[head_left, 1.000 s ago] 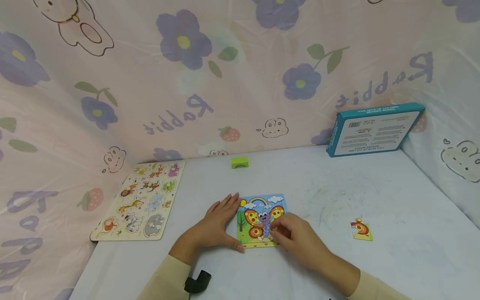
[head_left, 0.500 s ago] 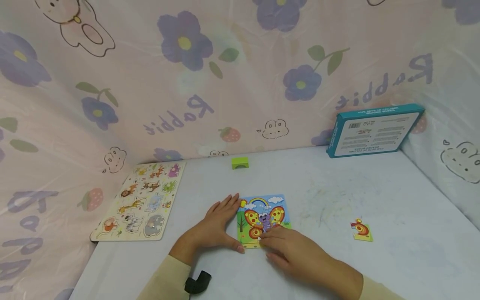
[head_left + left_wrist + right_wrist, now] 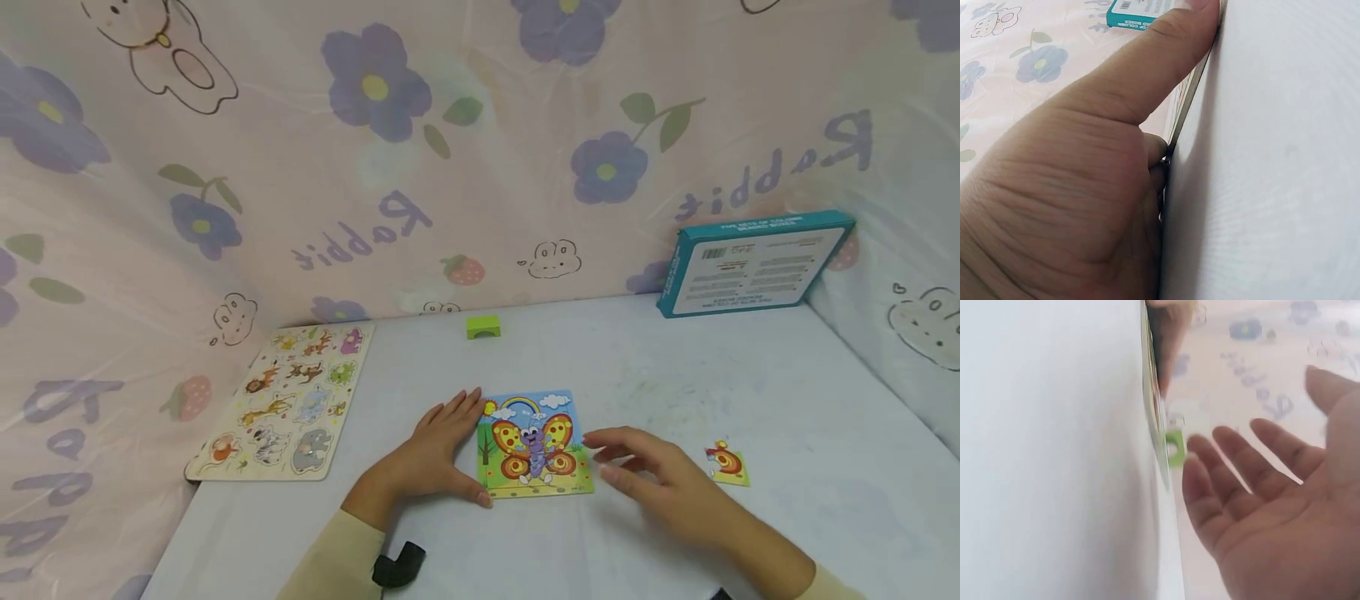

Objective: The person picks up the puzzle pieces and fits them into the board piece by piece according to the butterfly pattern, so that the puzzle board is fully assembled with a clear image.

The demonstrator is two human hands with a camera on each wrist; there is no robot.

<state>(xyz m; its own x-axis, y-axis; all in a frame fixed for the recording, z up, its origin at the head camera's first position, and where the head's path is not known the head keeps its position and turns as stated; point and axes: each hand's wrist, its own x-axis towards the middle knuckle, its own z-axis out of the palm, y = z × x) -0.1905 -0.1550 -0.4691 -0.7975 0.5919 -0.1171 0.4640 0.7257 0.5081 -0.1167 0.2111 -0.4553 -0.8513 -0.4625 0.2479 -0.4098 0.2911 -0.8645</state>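
A square butterfly jigsaw puzzle (image 3: 536, 450) lies flat in the middle of the table in the head view, its picture showing a purple butterfly under a rainbow. Along its left edge rests my left hand (image 3: 435, 454), fingers stretched out and thumb at the lower left corner. My right hand (image 3: 660, 483) hovers just right of the puzzle with relaxed fingers; the right wrist view shows nothing in its fingers (image 3: 1235, 462). Further right, a loose puzzle piece (image 3: 729, 467) with a red and yellow wing pattern lies on the table, partly overlapping something small beside it.
A wooden animal peg board (image 3: 285, 408) lies at the left. At the back stands a small green arch block (image 3: 483, 327). A teal-edged box (image 3: 753, 265) leans against the curtain at the back right. Near my left sleeve lies a black bent object (image 3: 399, 565).
My right hand has left the puzzle's lower right part and moved right, its fingers loosened. The puzzle's lower right wing is now uncovered. My left hand keeps its place.
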